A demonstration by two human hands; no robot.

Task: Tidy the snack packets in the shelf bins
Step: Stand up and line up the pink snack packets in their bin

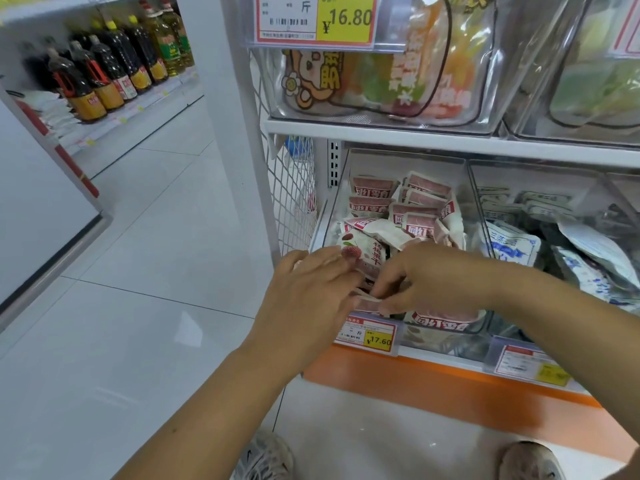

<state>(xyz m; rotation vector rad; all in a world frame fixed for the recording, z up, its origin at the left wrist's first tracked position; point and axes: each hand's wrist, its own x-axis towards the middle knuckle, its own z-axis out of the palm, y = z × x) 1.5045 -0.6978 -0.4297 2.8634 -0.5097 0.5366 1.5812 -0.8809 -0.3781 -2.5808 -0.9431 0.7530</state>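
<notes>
A clear plastic bin [325, 216] on the lower shelf holds several white and red snack packets [408, 209], some stacked upright at the back, others lying loose. My left hand [304, 289] and my right hand [426, 275] meet at the bin's front edge. Both pinch red and white packets [367, 301] near the front. A packet with a berry picture [363, 252] lies just behind my fingers. The bin's front rim is hidden by my hands.
A neighbouring bin [481, 209] to the right holds blue and white packets [512, 245]. Bins with larger bags [381, 81] sit on the shelf above. Price tags [369, 336] hang on the shelf front. A wire mesh panel [294, 188] closes the shelf's left side. Oil bottles [104, 71] line a far shelf.
</notes>
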